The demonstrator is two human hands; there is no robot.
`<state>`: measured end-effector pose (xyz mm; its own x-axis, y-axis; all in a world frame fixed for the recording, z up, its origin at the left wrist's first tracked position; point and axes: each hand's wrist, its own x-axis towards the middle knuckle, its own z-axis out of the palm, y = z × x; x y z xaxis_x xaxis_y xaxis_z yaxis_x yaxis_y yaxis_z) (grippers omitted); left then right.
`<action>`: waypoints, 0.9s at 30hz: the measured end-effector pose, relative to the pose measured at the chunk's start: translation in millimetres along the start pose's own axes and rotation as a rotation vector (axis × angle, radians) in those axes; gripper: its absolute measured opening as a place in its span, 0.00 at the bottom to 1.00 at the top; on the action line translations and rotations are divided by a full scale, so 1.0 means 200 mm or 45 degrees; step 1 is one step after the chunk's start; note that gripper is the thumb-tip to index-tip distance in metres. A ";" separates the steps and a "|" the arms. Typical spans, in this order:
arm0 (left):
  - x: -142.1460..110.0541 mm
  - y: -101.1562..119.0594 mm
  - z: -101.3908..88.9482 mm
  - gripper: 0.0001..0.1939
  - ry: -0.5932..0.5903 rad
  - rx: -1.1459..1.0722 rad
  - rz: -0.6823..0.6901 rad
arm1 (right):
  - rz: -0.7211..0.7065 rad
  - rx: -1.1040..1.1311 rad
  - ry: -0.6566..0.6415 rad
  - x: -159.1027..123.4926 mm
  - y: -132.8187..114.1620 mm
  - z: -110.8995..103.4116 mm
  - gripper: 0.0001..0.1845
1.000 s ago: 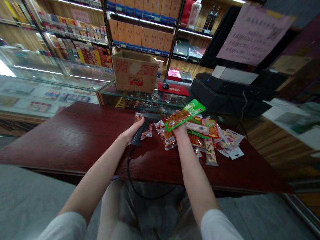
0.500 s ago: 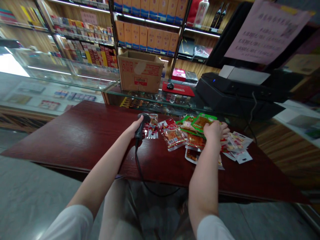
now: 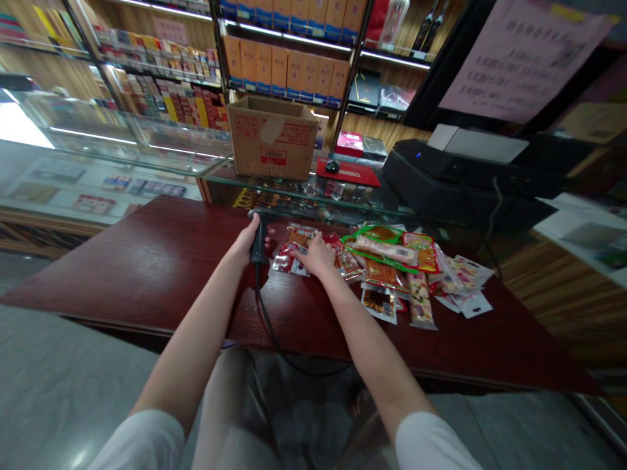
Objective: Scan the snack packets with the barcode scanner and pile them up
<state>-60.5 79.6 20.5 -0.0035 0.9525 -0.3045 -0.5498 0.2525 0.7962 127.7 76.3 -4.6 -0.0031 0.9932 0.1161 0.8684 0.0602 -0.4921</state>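
My left hand (image 3: 249, 243) is wrapped round the handle of a black barcode scanner (image 3: 259, 248), held upright above the dark red wooden table (image 3: 127, 261). From the handle's foot a black cable runs down over the table's front edge. Just right of the scanner lies a clear and red snack packet (image 3: 290, 256). My right hand (image 3: 321, 256) reaches onto that packet's right side, thumb and forefinger apart; its other fingers are partly hidden. Beside it another red snack packet (image 3: 349, 266) sticks out. The green-edged snack pack (image 3: 379, 232) lies on the pile to the right.
More packets, among them a long patterned snack bar (image 3: 420, 300) and white-backed bags (image 3: 470, 303), spread over the right of the table. Behind stand a glass counter (image 3: 298, 196), a cardboard box (image 3: 274, 140), a computer mouse (image 3: 332, 166) and a black machine (image 3: 441, 176).
My right hand laid the green-edged pack on the pile at the right, then came back left to the red packet near the scanner. The scanner, still in my left hand, shifted slightly left.
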 end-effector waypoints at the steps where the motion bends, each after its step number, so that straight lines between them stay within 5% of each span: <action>1: 0.00 0.00 0.00 0.24 0.008 -0.003 -0.010 | 0.019 -0.051 0.009 0.00 -0.01 0.01 0.52; 6: 0.00 0.00 0.01 0.24 0.018 -0.019 -0.028 | 0.059 -0.088 -0.115 0.03 0.01 0.00 0.44; 9: -0.01 0.00 0.01 0.24 -0.038 -0.064 -0.013 | 0.023 0.077 -0.042 0.04 0.05 -0.02 0.38; 14: -0.05 0.00 0.03 0.26 -0.349 -0.169 -0.032 | -0.129 0.347 0.257 0.05 0.11 -0.09 0.34; 19: -0.10 -0.03 0.05 0.28 -0.587 -0.149 -0.049 | -0.281 0.318 0.329 0.03 0.12 -0.13 0.19; 27: -0.11 -0.05 0.07 0.30 -0.657 -0.112 -0.065 | -0.371 0.316 0.270 0.03 0.11 -0.07 0.21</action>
<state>-43.7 58.7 26.5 0.4248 0.9049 -0.0273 -0.6066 0.3069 0.7334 153.6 81.9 -2.3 -0.1055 0.8904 0.4427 0.7009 0.3824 -0.6021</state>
